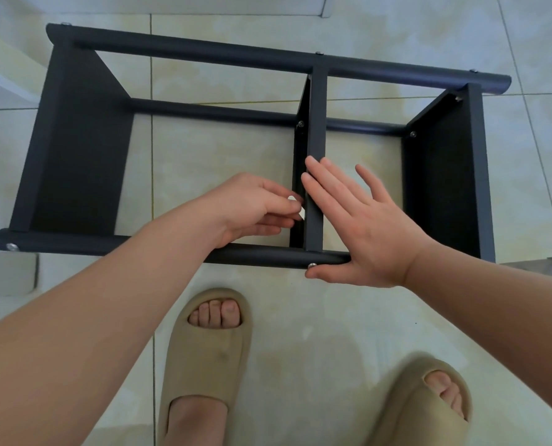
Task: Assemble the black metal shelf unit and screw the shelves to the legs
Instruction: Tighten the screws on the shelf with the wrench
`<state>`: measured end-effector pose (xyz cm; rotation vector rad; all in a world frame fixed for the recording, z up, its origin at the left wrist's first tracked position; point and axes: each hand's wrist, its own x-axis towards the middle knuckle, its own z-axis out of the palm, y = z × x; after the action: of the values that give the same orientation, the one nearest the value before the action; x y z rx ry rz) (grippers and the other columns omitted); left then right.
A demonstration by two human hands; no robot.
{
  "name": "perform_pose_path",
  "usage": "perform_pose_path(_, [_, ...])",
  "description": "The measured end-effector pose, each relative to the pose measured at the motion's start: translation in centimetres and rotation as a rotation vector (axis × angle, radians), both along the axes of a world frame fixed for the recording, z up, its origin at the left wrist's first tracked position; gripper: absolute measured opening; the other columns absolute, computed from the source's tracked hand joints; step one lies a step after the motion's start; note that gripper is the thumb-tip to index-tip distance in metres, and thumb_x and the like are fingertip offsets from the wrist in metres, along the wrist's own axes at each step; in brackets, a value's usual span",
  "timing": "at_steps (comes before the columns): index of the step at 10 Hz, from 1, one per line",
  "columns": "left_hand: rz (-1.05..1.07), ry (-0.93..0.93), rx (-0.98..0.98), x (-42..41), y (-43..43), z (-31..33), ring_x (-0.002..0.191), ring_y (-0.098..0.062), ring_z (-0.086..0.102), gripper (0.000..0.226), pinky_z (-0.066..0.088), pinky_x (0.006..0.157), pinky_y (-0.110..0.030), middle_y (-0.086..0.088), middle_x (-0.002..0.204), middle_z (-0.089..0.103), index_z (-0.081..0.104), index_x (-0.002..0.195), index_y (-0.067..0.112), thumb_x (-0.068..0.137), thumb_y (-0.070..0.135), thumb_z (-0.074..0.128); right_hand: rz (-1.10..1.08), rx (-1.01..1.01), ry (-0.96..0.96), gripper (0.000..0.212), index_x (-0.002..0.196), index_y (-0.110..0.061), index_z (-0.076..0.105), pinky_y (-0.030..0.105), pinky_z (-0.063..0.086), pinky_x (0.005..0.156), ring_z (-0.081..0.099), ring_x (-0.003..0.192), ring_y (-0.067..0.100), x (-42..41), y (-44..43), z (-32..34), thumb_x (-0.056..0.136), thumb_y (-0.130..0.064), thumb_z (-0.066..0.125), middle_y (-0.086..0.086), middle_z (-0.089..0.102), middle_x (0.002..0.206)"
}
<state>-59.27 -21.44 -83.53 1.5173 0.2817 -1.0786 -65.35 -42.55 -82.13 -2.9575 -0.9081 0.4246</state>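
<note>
With the black shelf unit (81,149) lying sideways on the tiled floor (332,333), I am steadying its middle shelf (316,123) with my flat, open right hand (358,226) while my left hand (252,207) is pinching a small white piece (292,198); keeping the shelf square should help.

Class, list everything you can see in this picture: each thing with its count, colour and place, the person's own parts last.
shelf unit: one, black, on its side on the floor
shelves: three, black, between the legs
legs: three seen, black tubes
screws: several, silver, at joints
white piece: one, small, at the left fingertips
floor: pale tiles
slippers: two, beige, near edge
left hand: pinches the white piece
right hand: flat on the middle shelf
</note>
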Motion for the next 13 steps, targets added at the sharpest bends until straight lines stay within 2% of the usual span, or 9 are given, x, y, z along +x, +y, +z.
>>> perform_pose_path(4, [-0.030,-0.075,0.068,-0.21,0.01,0.18,0.081,-0.011,0.074,0.004,0.055,0.078,-0.026,-0.001,0.086,0.078,0.073,0.093,0.016,0.090,0.018,0.071,-0.004,-0.016,0.011,0.116,0.162,-0.009,0.002,0.056,0.008,0.125,-0.009,0.157,0.022,0.08,0.03,0.08,0.083,-0.089,0.028,0.007,-0.009,0.170])
perform_pose_path(13, [-0.102,-0.097,0.115,-0.25,-0.09,0.39,0.078,-0.006,0.072,0.004,0.052,0.074,-0.025,0.003,0.084,0.078,0.070,0.091,0.017,0.091,0.021,0.070,-0.006,-0.005,0.013,0.116,0.162,-0.009,0.004,0.057,0.011,0.124,-0.006,0.157,0.022,0.11,0.05,0.14,0.082,-0.089,0.029,0.007,-0.007,0.170])
